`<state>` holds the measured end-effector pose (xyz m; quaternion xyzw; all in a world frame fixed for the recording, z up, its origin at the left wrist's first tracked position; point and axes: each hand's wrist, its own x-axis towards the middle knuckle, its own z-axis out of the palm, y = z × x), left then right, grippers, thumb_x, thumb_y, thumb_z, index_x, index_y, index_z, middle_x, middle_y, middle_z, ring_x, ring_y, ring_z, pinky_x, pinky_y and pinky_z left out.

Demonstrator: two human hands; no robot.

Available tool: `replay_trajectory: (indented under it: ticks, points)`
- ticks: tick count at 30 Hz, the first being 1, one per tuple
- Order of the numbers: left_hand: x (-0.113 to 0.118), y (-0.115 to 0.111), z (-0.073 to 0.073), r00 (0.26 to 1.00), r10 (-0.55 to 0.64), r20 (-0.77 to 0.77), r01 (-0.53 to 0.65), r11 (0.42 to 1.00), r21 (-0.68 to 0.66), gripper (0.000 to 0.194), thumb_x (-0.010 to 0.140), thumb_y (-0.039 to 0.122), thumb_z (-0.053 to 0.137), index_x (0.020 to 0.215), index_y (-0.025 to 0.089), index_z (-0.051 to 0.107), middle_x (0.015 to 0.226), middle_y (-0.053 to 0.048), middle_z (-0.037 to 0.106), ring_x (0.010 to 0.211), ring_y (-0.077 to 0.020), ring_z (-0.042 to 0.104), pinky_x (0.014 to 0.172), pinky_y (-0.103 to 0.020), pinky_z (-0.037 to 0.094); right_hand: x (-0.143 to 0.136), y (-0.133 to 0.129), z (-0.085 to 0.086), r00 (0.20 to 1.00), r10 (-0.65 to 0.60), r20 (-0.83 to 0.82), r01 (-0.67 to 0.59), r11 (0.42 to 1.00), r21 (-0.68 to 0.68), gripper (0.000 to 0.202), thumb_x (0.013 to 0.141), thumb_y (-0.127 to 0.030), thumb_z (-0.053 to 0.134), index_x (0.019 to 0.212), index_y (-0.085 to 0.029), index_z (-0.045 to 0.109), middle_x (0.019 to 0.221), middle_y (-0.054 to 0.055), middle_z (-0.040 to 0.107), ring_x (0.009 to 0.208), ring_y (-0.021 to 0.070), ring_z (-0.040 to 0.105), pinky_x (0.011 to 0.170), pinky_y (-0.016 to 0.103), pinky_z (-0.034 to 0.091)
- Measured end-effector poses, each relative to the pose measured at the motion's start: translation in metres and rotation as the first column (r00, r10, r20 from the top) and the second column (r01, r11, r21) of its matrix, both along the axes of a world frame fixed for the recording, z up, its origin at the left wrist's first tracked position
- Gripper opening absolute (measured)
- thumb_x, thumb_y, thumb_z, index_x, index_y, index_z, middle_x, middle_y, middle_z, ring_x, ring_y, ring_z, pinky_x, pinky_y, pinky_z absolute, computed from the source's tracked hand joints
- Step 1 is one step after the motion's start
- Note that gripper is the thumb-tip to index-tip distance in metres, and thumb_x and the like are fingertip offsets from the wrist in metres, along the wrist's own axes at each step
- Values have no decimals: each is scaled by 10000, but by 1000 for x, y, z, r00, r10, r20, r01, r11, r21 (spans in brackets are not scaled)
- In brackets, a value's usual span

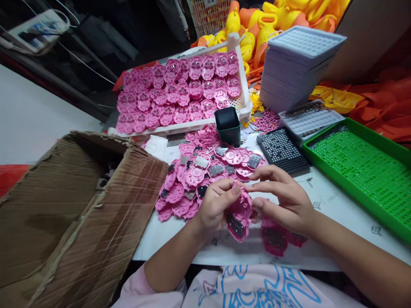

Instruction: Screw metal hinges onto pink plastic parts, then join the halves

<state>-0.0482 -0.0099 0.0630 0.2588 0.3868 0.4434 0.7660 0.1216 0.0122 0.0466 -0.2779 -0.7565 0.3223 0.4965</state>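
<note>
My left hand [215, 203] is closed round the lower left side of a pink plastic shell [242, 206], its thumb pressed near the top. A dark metal plate [235, 225] with small studs sits at the shell's lower end. From the other side, my right hand [284, 199] grips the shell's right edge with thumb and fingers, its upper fingers reaching over the top. Any small part under those fingertips is hidden. Below my right hand, more pink shells with dark plates [274, 240] lie on the table. A heap of similar shells [180, 188] lies just beyond my left hand.
A white crate [245, 96] holds rows of pink shells. Before it stands a dark square container [228, 128]. To the right are a black grid tray [282, 149], stacked white trays [289, 72], small pink pieces [266, 121] and a green tray [366, 171]. An open cardboard box [105, 226] stands left.
</note>
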Motion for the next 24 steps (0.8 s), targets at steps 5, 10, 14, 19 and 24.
replay_trajectory:
  ticks: [5, 10, 14, 19, 24]
  points:
    - [-8, -4, -6, 972, -156, 175, 164, 986, -36, 289, 746, 399, 695, 796, 143, 572, 615, -51, 682, 477, -193, 658, 421, -312, 564, 4, 5, 1, 996, -64, -65, 62, 997, -35, 211, 849, -144, 547, 1001, -248, 651, 940, 78, 603, 885, 192, 606, 774, 344, 535]
    - [-12, -8, -13, 955, -165, 245, 168, 986, 8, 267, 780, 390, 660, 809, 134, 589, 604, -54, 679, 456, -188, 653, 391, -291, 555, 4, 6, -1, 994, -76, -73, 72, 996, -61, 193, 857, -131, 533, 968, -236, 651, 919, 68, 601, 865, 173, 603, 770, 323, 523]
    - [-12, -3, -14, 971, -131, 203, 132, 991, 5, 301, 783, 421, 652, 840, 134, 582, 589, -46, 656, 428, -173, 632, 365, -267, 536, 2, 4, -2, 997, -16, -76, 12, 998, -57, 180, 860, -140, 535, 972, -225, 648, 907, 66, 619, 860, 170, 613, 760, 314, 529]
    - [-11, 7, -9, 988, -77, 134, 66, 994, 87, 261, 818, 348, 625, 1002, 192, 526, 743, -27, 651, 513, -154, 640, 389, -276, 551, 6, 7, 0, 996, -23, -88, 18, 999, -50, 180, 860, -136, 532, 967, -211, 655, 920, 66, 623, 878, 167, 611, 783, 307, 517]
    - [-11, 7, -6, 999, -32, 29, 26, 984, 174, 312, 801, 271, 640, 1054, 229, 463, 788, -9, 627, 535, -139, 624, 417, -255, 539, 12, 13, 5, 988, -101, -116, 90, 992, -92, 162, 876, -153, 523, 934, -208, 664, 896, 56, 611, 845, 155, 597, 766, 299, 499]
